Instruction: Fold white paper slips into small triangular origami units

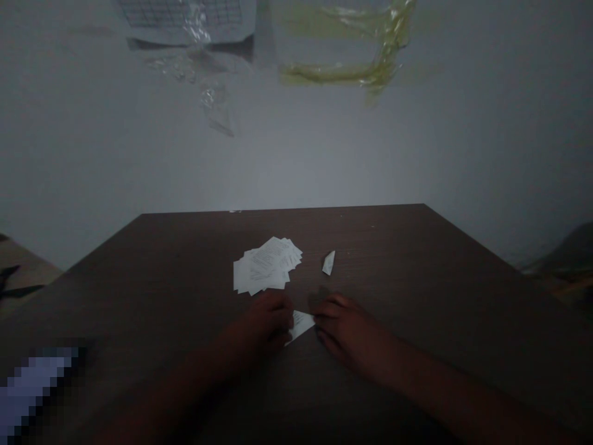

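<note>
A small piece of printed paper (302, 324) with a slanted, folded-looking edge lies on the table between my hands. My left hand (271, 321) is closed on its left side, the fingers curled and covering that end. At the right corner, the fingers of my right hand (340, 324) are bent together and pinch the paper. Just beyond my left hand spreads a loose pile of printed paper sheets (266, 266), overlapping at different angles. A small folded paper piece (328, 263) lies apart, beyond my right hand.
The dark brown table (417, 278) reaches back to a pale wall (315, 148). A blurred-out, pixelated flat object (37, 383) is at the left front. Yellow tape (333, 74) and a gridded paper (180, 12) under clear tape are stuck on the wall.
</note>
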The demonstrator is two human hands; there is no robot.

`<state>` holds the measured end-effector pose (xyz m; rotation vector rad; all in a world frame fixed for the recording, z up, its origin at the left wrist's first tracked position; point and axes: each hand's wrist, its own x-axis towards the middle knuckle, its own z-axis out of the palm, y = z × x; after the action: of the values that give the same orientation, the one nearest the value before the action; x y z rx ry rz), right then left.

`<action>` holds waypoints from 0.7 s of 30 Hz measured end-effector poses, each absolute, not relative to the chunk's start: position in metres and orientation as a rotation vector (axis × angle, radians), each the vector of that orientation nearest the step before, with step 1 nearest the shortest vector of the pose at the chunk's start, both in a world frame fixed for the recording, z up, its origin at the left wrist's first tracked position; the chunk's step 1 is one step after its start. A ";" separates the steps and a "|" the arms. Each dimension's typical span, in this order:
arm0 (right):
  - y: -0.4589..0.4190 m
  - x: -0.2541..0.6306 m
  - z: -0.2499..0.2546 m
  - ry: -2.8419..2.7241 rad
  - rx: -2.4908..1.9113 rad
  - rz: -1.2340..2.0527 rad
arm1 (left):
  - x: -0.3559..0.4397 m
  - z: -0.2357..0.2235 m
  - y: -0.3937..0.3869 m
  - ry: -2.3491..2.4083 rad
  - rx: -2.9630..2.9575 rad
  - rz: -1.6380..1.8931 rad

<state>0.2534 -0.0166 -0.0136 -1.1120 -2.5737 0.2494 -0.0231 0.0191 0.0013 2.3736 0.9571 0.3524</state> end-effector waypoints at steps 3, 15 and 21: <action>-0.015 0.254 -0.011 -2.574 -1.161 0.345 | -0.027 0.004 0.026 0.849 2.404 0.290; -0.015 0.253 -0.012 -2.564 -1.151 0.338 | -0.016 -0.003 0.019 0.939 2.585 0.228; -0.015 0.252 -0.011 -2.613 -1.159 0.354 | -0.010 0.010 0.011 1.010 2.569 0.173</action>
<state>0.2521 -0.0147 -0.0110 -1.1593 -2.6126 0.3543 -0.0104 0.0111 0.0102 2.5685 1.0104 0.1729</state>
